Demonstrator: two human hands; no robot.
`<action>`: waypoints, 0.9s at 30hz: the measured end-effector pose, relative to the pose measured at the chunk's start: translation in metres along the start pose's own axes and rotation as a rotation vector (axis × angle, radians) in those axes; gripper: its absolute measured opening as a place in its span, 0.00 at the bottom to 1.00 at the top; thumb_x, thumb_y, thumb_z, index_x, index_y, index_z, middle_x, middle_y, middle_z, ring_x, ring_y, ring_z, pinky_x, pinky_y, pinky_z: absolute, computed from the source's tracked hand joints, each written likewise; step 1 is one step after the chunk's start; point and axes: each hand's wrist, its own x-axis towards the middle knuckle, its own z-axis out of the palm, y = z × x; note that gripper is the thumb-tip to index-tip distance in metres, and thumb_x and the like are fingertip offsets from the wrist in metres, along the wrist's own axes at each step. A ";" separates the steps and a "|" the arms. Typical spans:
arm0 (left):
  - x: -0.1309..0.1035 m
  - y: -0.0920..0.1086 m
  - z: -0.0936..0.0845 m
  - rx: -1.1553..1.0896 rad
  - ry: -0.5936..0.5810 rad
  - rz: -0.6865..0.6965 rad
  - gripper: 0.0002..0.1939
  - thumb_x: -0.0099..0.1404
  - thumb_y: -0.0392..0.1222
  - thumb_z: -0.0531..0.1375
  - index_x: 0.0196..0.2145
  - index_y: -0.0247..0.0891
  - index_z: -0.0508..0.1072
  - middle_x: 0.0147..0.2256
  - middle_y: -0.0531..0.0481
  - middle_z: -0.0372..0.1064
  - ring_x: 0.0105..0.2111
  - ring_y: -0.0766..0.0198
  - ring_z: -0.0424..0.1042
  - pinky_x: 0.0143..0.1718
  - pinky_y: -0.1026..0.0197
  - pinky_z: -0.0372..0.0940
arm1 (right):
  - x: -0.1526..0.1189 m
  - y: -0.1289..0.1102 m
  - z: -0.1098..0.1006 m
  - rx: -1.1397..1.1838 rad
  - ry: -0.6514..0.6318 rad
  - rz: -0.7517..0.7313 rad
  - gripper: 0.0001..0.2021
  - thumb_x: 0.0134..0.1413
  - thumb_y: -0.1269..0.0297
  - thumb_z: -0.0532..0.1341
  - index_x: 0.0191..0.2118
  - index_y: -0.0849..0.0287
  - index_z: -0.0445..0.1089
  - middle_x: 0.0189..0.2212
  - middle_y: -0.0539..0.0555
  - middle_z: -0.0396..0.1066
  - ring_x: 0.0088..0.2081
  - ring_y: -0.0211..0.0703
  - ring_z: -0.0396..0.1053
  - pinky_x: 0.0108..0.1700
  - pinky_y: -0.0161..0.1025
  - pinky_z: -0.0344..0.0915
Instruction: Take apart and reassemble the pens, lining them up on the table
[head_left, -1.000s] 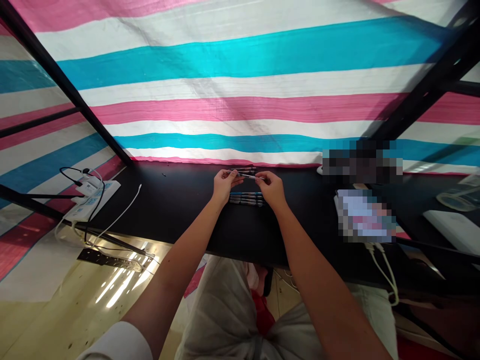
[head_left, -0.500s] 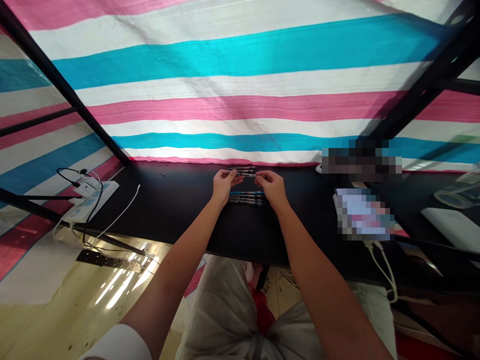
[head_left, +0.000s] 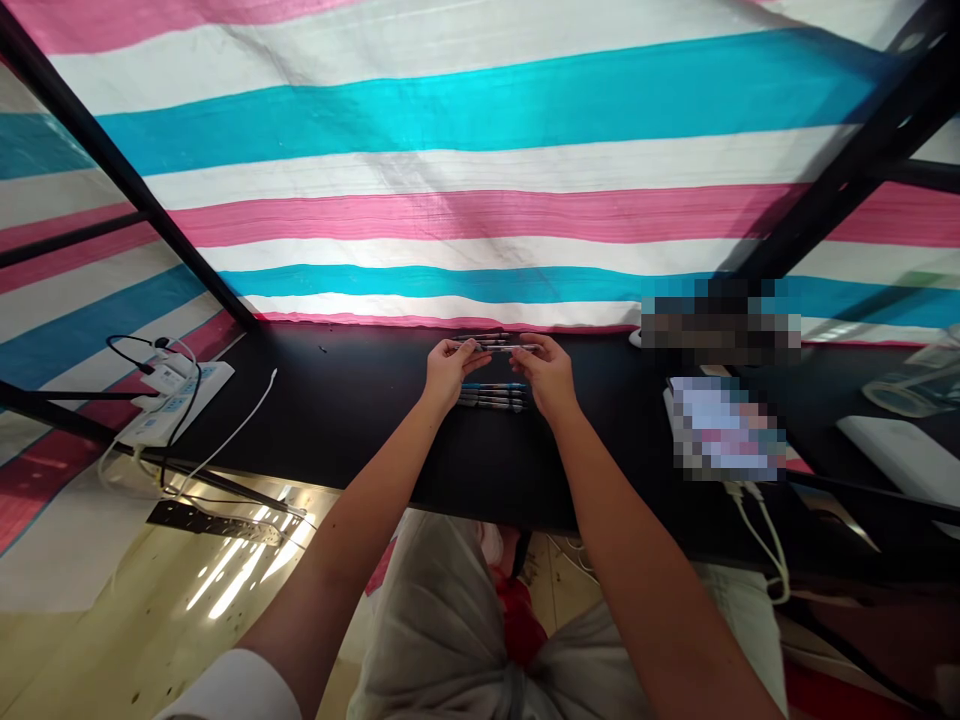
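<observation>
A slim pen [head_left: 496, 348] is held level between my two hands, over the back part of the black table. My left hand [head_left: 448, 372] pinches its left end. At its right end the fingers of my right hand [head_left: 546, 372] are closed on it. Just in front, between my wrists, several pens [head_left: 491, 398] lie side by side in a row, one of them with blue on it. A few more pens [head_left: 491, 337] lie behind the held pen, partly hidden by it and my fingers.
The black table [head_left: 337, 400] runs to a striped sheet [head_left: 480, 215] at the back. A white power strip [head_left: 180, 400] with cables stands on the left. On the right lie a blurred phone [head_left: 727, 428] with a cable and a white box-like object [head_left: 896, 455].
My right hand's fingers have shifted slightly along the pen and spread a little, so more of its right end shows. My left hand has stayed nearly still, and the camera has moved slightly.
</observation>
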 end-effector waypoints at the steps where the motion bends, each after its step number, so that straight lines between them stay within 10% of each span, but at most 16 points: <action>1: -0.001 0.000 0.001 -0.007 -0.005 -0.003 0.24 0.53 0.49 0.74 0.27 0.36 0.62 0.30 0.49 0.74 0.35 0.55 0.80 0.49 0.43 0.74 | -0.001 -0.001 0.001 0.070 -0.016 0.039 0.21 0.38 0.56 0.73 0.41 0.56 0.73 0.27 0.48 0.70 0.30 0.40 0.71 0.34 0.41 0.70; 27: 0.001 0.004 0.000 -0.010 0.006 -0.103 0.23 0.56 0.46 0.72 0.25 0.37 0.60 0.26 0.51 0.72 0.33 0.58 0.80 0.48 0.47 0.74 | -0.008 -0.015 0.003 0.250 -0.234 0.187 0.16 0.46 0.51 0.72 0.36 0.54 0.72 0.35 0.54 0.78 0.42 0.50 0.77 0.47 0.48 0.74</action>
